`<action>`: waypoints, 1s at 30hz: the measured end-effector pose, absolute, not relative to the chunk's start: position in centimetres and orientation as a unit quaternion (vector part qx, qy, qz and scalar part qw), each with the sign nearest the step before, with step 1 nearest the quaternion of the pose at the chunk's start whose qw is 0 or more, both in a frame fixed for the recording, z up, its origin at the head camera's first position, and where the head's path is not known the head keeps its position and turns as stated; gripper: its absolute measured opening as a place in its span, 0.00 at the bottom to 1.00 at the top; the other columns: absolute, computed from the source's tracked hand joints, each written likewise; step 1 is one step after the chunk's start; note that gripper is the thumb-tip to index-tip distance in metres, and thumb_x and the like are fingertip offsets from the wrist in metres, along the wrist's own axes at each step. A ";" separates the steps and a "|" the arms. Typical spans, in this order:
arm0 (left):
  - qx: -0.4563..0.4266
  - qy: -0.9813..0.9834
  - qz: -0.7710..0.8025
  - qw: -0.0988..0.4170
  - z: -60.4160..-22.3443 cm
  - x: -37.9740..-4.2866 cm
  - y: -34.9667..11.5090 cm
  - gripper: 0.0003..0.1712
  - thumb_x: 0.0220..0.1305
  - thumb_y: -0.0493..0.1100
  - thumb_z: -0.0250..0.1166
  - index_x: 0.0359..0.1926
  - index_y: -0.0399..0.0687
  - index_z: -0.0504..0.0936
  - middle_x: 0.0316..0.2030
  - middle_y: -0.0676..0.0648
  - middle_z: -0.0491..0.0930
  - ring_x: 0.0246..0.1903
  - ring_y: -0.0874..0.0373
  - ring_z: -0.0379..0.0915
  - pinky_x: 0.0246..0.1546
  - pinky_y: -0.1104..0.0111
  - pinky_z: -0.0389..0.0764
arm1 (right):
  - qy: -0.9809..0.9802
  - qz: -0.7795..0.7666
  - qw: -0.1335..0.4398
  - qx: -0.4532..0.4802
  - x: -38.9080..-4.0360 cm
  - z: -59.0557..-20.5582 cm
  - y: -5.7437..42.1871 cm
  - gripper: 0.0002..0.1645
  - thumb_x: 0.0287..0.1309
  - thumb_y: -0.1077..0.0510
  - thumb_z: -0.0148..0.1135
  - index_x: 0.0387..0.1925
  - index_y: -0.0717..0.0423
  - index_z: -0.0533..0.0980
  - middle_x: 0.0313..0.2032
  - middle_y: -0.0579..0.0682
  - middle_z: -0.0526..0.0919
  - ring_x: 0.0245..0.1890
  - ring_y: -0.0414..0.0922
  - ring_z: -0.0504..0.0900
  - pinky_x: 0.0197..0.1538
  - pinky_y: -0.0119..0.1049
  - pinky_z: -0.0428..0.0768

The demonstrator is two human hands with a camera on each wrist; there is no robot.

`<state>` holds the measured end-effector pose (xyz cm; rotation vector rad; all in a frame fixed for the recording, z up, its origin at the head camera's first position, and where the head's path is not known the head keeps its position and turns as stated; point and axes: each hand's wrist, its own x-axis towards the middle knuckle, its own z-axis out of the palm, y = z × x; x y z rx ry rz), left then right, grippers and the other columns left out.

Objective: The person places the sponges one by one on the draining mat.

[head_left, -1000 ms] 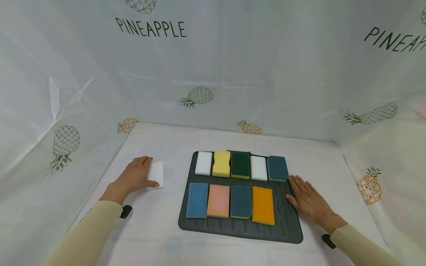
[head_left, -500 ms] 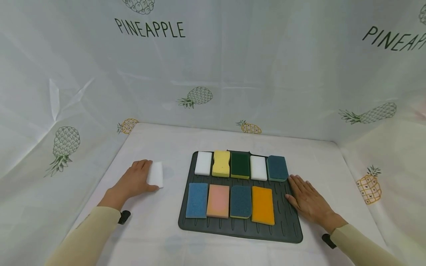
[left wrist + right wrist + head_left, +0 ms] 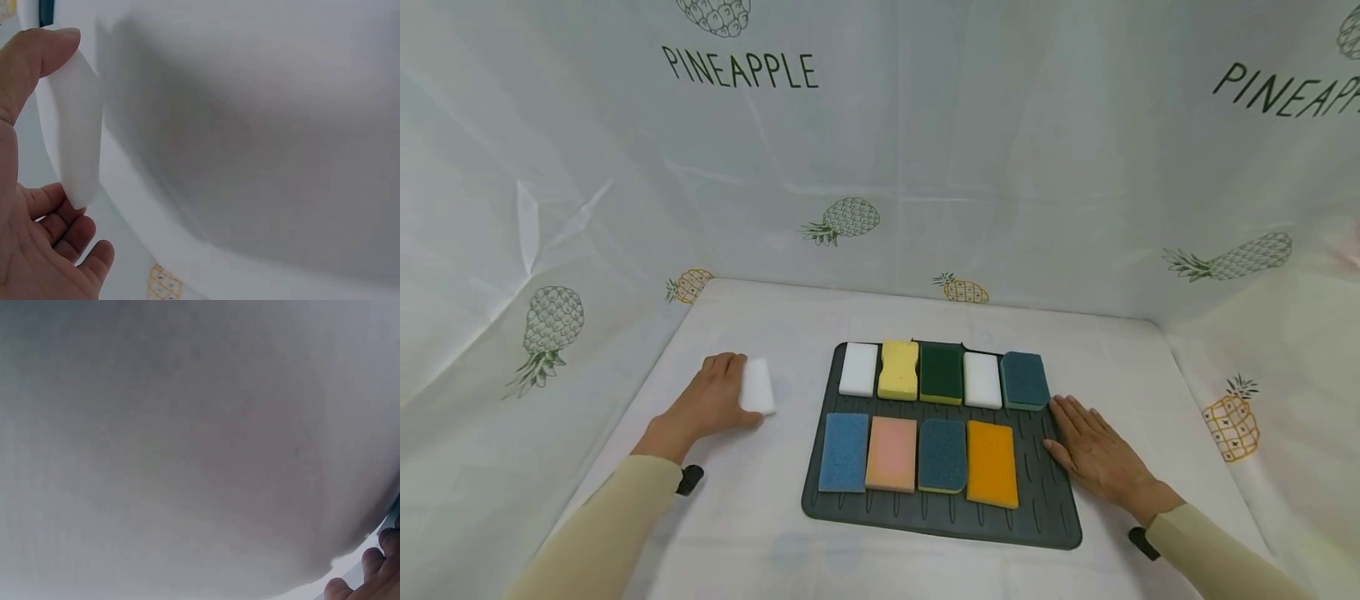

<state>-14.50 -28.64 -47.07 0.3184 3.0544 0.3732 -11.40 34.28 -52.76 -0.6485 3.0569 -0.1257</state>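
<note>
At the left of the head view, my left hand pinches a white sponge between thumb and fingertips. In the left wrist view the same sponge stands on edge, thumb at one end and fingers at the other, its shadow falling on the white cloth. My right hand lies flat with straight fingers against the right edge of a dark grey ribbed mat. Only some fingertips of it show in the right wrist view.
Two rows of sponges lie on the mat. Behind are a white sponge, a yellow one, a dark green one and others. In front are blue, pink and orange ones. Pineapple-print sheeting encloses the table.
My left hand has shifted slightly away from me and to the right with the white sponge, which has turned a little in the grip. The right hand and mat stay put.
</note>
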 end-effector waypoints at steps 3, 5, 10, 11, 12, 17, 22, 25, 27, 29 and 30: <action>0.126 0.985 0.116 -0.004 -46.4 -14.8 -27.4 0.61 0.48 0.53 0.85 0.70 0.23 0.62 0.64 0.24 0.67 0.63 0.30 0.63 0.60 0.39 0.76 | 0.976 -0.035 0.008 -0.213 -11.4 -52.8 34.5 0.45 0.82 0.39 0.48 0.81 0.69 0.55 0.80 0.68 0.58 0.79 0.67 0.59 0.83 0.61 0.51; 0.146 0.983 0.108 -0.022 -45.9 -15.1 -26.3 0.62 0.47 0.54 0.85 0.70 0.22 0.62 0.64 0.24 0.68 0.63 0.30 0.64 0.60 0.40 0.77 | 0.976 -0.032 0.012 -0.215 -11.4 -52.8 34.7 0.45 0.82 0.39 0.47 0.81 0.69 0.54 0.80 0.68 0.58 0.79 0.67 0.59 0.83 0.60 0.51; 0.191 0.975 0.103 -0.036 -44.3 -15.8 -22.2 0.65 0.47 0.58 0.85 0.72 0.24 0.62 0.65 0.26 0.69 0.66 0.32 0.65 0.66 0.43 0.75 | 0.975 -0.036 0.027 -0.219 -11.5 -52.6 35.0 0.45 0.82 0.39 0.46 0.81 0.68 0.53 0.80 0.68 0.56 0.80 0.65 0.57 0.85 0.54 0.42; 0.200 0.973 0.106 -0.034 -43.9 -15.9 -21.1 0.65 0.47 0.59 0.85 0.73 0.24 0.62 0.66 0.26 0.69 0.67 0.32 0.65 0.68 0.44 0.74 | 0.974 -0.036 0.026 -0.222 -11.5 -52.6 35.1 0.45 0.82 0.40 0.46 0.81 0.68 0.53 0.80 0.68 0.57 0.80 0.65 0.57 0.85 0.53 0.41; 0.208 0.971 0.111 -0.029 -43.5 -16.1 -19.9 0.65 0.48 0.59 0.85 0.73 0.25 0.62 0.67 0.27 0.69 0.67 0.33 0.64 0.69 0.45 0.73 | 0.973 -0.037 0.022 -0.225 -11.5 -52.6 35.1 0.45 0.82 0.40 0.47 0.81 0.68 0.54 0.80 0.68 0.57 0.80 0.65 0.57 0.86 0.52 0.40; 0.276 0.952 0.130 -0.027 -42.2 -16.2 -13.3 0.62 0.51 0.61 0.82 0.74 0.29 0.63 0.68 0.31 0.69 0.69 0.36 0.65 0.71 0.48 0.72 | 0.971 -0.031 0.000 -0.239 -11.7 -52.6 35.2 0.43 0.81 0.41 0.49 0.80 0.68 0.57 0.79 0.67 0.60 0.79 0.65 0.60 0.86 0.48 0.39; 0.339 0.935 0.103 -0.026 -42.1 -15.4 -6.2 0.63 0.53 0.68 0.79 0.75 0.33 0.62 0.69 0.36 0.69 0.69 0.44 0.66 0.73 0.56 0.71 | 0.970 -0.030 -0.004 -0.240 -11.8 -52.6 35.1 0.43 0.81 0.41 0.50 0.80 0.68 0.57 0.79 0.66 0.61 0.79 0.65 0.60 0.85 0.52 0.46; 0.375 0.923 0.079 -0.034 -42.7 -14.7 -2.4 0.64 0.53 0.72 0.77 0.75 0.34 0.64 0.69 0.39 0.70 0.68 0.47 0.68 0.73 0.60 0.71 | 0.971 -0.031 0.009 -0.235 -11.8 -52.5 35.1 0.44 0.82 0.41 0.49 0.80 0.68 0.56 0.80 0.67 0.59 0.79 0.65 0.59 0.85 0.55 0.48; 0.393 0.917 0.062 -0.038 -43.2 -14.0 -0.1 0.64 0.53 0.75 0.74 0.75 0.35 0.65 0.69 0.40 0.71 0.67 0.49 0.68 0.74 0.62 0.70 | 0.972 -0.030 0.019 -0.231 -11.8 -52.5 35.1 0.44 0.82 0.41 0.48 0.81 0.68 0.55 0.80 0.67 0.58 0.80 0.65 0.58 0.85 0.56 0.47; 0.403 0.913 0.047 -0.041 -43.7 -13.4 2.0 0.65 0.53 0.78 0.72 0.76 0.36 0.65 0.69 0.42 0.72 0.67 0.51 0.69 0.75 0.64 0.68 | 0.973 -0.031 0.021 -0.229 -11.8 -52.5 35.2 0.44 0.82 0.41 0.48 0.81 0.69 0.55 0.80 0.68 0.58 0.80 0.65 0.58 0.84 0.56 0.48; 0.406 0.912 0.038 -0.039 -44.0 -13.0 3.0 0.65 0.53 0.79 0.71 0.76 0.37 0.65 0.69 0.43 0.72 0.67 0.52 0.69 0.75 0.64 0.67 | 0.973 -0.032 0.020 -0.229 -11.8 -52.5 35.2 0.44 0.82 0.41 0.48 0.81 0.69 0.55 0.80 0.68 0.58 0.80 0.65 0.58 0.84 0.56 0.49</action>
